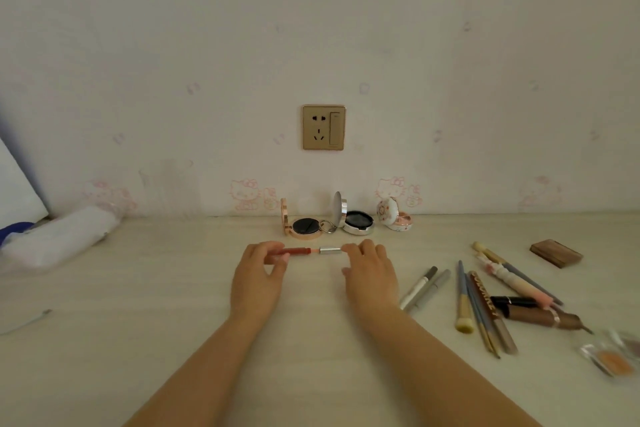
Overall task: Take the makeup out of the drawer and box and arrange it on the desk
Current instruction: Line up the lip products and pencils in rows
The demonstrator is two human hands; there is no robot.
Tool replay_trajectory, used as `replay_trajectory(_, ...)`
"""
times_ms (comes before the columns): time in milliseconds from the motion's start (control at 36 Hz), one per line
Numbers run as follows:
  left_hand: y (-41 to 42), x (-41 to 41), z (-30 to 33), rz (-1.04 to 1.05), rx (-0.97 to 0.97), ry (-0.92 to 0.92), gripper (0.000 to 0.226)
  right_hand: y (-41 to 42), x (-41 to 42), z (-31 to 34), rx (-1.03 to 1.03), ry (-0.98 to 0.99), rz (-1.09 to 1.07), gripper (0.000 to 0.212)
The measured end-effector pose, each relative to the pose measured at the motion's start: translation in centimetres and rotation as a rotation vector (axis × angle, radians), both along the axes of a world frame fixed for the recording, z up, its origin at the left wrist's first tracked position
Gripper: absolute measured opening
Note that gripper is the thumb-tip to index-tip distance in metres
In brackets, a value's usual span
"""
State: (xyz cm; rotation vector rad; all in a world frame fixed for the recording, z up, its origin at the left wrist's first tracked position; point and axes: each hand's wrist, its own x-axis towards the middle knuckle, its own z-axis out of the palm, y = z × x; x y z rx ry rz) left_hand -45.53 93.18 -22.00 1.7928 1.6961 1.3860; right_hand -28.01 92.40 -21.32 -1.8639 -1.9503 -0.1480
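While the lip gloss tube [294, 250] lies level just above the desk [173, 305], it is pinched at its red end between the thumb and fingers of the left hand [258, 274]. Its silver cap [330, 250] sits a little off the red body, with a pale neck showing between the two parts, and the fingertips of the right hand [369, 270] curl round the cap's far end. Whether the tube touches the desk cannot be told.

Just beyond the fingertips, near the wall, stand three open compacts in a row: a rose-gold compact [303, 226] beyond the left fingers, a silver compact [355, 220] beyond the cap, and a white floral compact [394, 217] beyond the right fingers. All three have their lids raised.

To the right of the right hand lie two grey pens [424, 286] side by side. Further out on that side lies a loose cluster: a makeup brush [462, 302] with pale bristles, several slim pencils, a brown tube [542, 317], and a pale pink-tipped stick [512, 279], some crossing each other. A brown palette [556, 253] lies apart past these, and a clear-cased eyeshadow [611, 359] lies blurred at the right edge.

Well to the left of the left hand lies a white bundle [59, 239]. A wall socket [323, 127] is mounted above the compacts.
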Motion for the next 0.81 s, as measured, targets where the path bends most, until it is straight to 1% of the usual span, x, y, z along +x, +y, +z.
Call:
replay_trajectory(83,-2.4,3.3,0.2,-0.07,0.022,-0.056,0.013,-3.5,1.8,0.4,0.086,0.071,-0.007,0.035)
replay_trajectory(111,-3.2,4.4,0.1,-0.1,0.019,-0.06,0.012,-4.8,2.6,0.6,0.149,0.093,-0.012,0.031)
replay_trajectory(194,-5.3,8.2,0.0,-0.198,0.003,-0.018,0.01,-7.8,5.7,0.7,0.343,0.163,-0.044,0.025)
replay_trajectory(250,-6.7,10.7,0.1,-0.269,-0.006,0.03,0.008,-9.3,8.3,0.5,0.388,0.184,-0.083,0.022)
replay_trajectory(306,-8.0,13.2,0.3,-0.332,-0.013,0.086,0.007,-10.6,11.0,0.3,0.357,0.221,-0.171,0.014)
replay_trajectory(333,-8.6,14.4,0.3,-0.355,-0.011,0.121,0.007,-11.0,12.2,0.1,0.3,0.241,-0.231,0.011)
replay_trajectory(389,-9.5,16.6,0.3,-0.382,0.013,0.209,0.008,-11.9,14.6,-0.3,0.211,0.247,-0.315,0.016)
replay_trajectory(417,-9.9,17.7,0.2,-0.387,0.025,0.245,0.009,-12.2,15.6,-0.5,0.212,0.251,-0.338,0.017)
replay_trajectory(472,-10.3,19.5,0.0,-0.394,0.049,0.286,0.011,-12.8,17.3,-0.6,0.241,0.256,-0.364,0.014)
replay_trajectory(556,-10.7,21.9,0.1,-0.412,0.062,0.35,0.015,-13.2,19.1,-0.7,0.241,0.191,-0.43,0.008)
replay_trajectory(611,-10.7,23.2,0.1,-0.409,0.074,0.431,0.018,-13.4,20.0,-0.9,0.198,0.137,-0.454,0.013)
replay_trajectory(667,-10.5,24.4,0.1,-0.373,0.094,0.52,0.021,-13.5,20.5,-0.9,0.144,0.134,-0.468,0.02)
replay_trajectory(722,-10.2,25.4,0.1,-0.342,0.121,0.559,0.023,-13.4,20.9,-1.0,0.095,0.126,-0.482,0.024)
replay_trajectory(778,-9.8,26.3,0.0,-0.321,0.144,0.612,0.024,-13.3,20.9,-1.1,0.057,0.129,-0.506,0.022)
replay_trajectory(806,-9.6,26.7,0.1,-0.315,0.154,0.637,0.024,-13.2,20.8,-1.1,0.067,0.138,-0.508,0.017)
